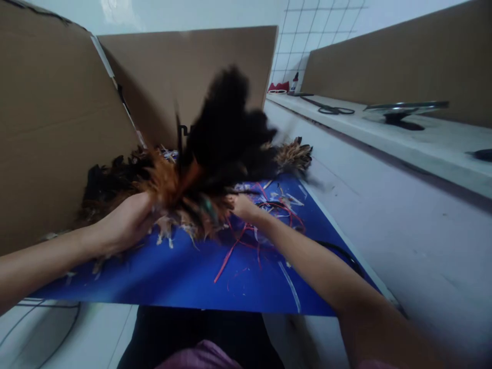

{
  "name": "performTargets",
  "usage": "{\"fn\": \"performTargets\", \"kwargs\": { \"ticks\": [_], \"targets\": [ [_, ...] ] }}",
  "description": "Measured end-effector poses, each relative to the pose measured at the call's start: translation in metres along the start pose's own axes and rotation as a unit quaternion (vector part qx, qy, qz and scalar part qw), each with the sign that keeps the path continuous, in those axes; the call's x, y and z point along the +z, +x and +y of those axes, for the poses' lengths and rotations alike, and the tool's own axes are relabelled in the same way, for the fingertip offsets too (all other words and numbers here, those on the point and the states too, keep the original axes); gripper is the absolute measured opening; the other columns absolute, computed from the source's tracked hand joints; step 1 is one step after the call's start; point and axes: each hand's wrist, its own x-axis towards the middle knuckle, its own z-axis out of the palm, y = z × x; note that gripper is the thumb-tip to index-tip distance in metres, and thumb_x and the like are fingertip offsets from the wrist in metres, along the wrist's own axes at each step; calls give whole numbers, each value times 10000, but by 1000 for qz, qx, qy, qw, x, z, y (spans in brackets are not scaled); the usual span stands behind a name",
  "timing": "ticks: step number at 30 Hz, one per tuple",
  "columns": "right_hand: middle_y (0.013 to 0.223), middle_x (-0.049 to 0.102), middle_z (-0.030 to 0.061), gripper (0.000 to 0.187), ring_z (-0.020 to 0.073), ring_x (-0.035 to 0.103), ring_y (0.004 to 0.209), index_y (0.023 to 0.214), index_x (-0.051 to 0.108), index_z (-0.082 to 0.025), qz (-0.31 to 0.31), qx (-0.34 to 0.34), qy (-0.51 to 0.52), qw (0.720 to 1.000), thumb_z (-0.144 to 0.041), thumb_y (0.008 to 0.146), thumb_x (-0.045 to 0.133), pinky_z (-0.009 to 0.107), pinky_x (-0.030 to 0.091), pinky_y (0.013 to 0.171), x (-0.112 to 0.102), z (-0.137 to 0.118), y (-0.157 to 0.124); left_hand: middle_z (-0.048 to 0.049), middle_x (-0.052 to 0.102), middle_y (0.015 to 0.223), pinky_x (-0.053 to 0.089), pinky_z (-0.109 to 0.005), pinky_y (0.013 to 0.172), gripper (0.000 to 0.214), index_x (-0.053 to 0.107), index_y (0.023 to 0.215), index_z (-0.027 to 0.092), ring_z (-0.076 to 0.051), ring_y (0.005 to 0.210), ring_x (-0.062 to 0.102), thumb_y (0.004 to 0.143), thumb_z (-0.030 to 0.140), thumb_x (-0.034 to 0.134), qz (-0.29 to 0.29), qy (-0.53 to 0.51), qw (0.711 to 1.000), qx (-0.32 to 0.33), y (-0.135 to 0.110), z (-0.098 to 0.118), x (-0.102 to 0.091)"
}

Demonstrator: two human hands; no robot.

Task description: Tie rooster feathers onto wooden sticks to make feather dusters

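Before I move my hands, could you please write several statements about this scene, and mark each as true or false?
1. The left hand's grip is at the feather bundle. True.
2. The tabletop is yellow. False: it is blue.
3. Red strips lie on the tabletop. True.
4. The right hand's grip is on the ledge. False: it is over the tabletop, close beside the feather bundle.
5. The dark feathers in the bundle appear sharp. False: they are blurred.
6. A cardboard panel stands behind the feather bundle. True.
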Motion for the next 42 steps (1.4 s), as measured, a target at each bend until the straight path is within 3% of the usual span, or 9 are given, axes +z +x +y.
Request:
{"fn": "performTargets", "kwargs": {
  "ticks": [3, 6, 10, 14, 17, 19, 27, 31, 42],
  "targets": [
    [587, 620, -8, 134, 122, 553, 570, 757, 668, -154, -30, -9, -111, 993, -228, 781, 559, 243, 417, 602, 14, -1, -8, 11, 497, 635, 399, -205, 509, 188, 524, 807, 188, -109, 547, 426, 818, 373, 557, 4, -98, 989, -111, 9, 0, -3],
    [914, 708, 56, 230, 179, 628, 863, 873, 705, -167, 42, -66, -172, 982, -114, 762, 510, 308, 449, 818, 19, -19, -16, -8, 514, 687, 423, -222, 478, 333, 552, 905, 179, -124, 563, 450, 762, 469, 632, -18, -233, 947, -219, 12, -3, 5],
    [1085, 683, 34, 311, 185, 598, 1027, 1011, 674, -201, 54, -78, -22, 995, -122, 746, 531, 353, 421, 959, 32, -52, -17, -1, 495, 682, 400, -216, 445, 393, 556, 888, 181, -109, 539, 425, 727, 523, 665, -31, -308, 910, -277, 13, -5, 19],
    [845, 657, -1, 220, 128, 601, 733, 969, 604, -203, -44, -17, 242, 969, -228, 751, 622, 286, 489, 700, 64, -67, -15, 7, 499, 711, 389, -202, 468, 401, 532, 917, 184, -100, 564, 442, 746, 527, 651, -62, -351, 894, -271, 17, -4, 29],
    [577, 486, -63, 115, 59, 368, 442, 830, 559, -182, 3, 66, 299, 952, -293, 804, 576, 196, 299, 442, 83, -66, -15, 30, 455, 682, 350, -183, 456, 388, 514, 886, 179, -76, 538, 392, 748, 511, 660, -68, -363, 889, -272, 17, -5, 33],
    [524, 405, -81, 120, 50, 287, 428, 756, 537, -176, 64, 80, 282, 954, -281, 812, 554, 192, 235, 432, 89, -64, -15, 39, 434, 654, 325, -177, 439, 386, 508, 856, 174, -67, 515, 358, 740, 506, 668, -64, -368, 884, -283, 16, -6, 36],
    [548, 484, -58, 140, 85, 421, 501, 737, 556, -187, 156, -13, 75, 985, -308, 802, 530, 223, 320, 539, 93, -52, -21, 50, 414, 547, 246, -156, 385, 312, 484, 696, 168, -52, 444, 323, 691, 377, 715, 64, -416, 834, -357, 14, 2, 64],
    [528, 466, -67, 152, 78, 397, 485, 755, 562, -185, 142, -44, -1, 989, -303, 823, 493, 221, 304, 535, 91, -52, -28, 42, 442, 541, 241, -145, 382, 242, 489, 688, 154, -52, 433, 346, 719, 304, 677, 98, -415, 816, -390, 14, 3, 74],
    [538, 445, -53, 193, 84, 386, 512, 728, 589, -174, 69, 11, 11, 998, -351, 787, 540, 212, 290, 513, 81, -38, -18, 48, 415, 531, 226, -146, 376, 230, 462, 667, 153, -50, 422, 346, 776, 272, 627, 96, -422, 804, -407, 5, -6, 88]
  ]
}}
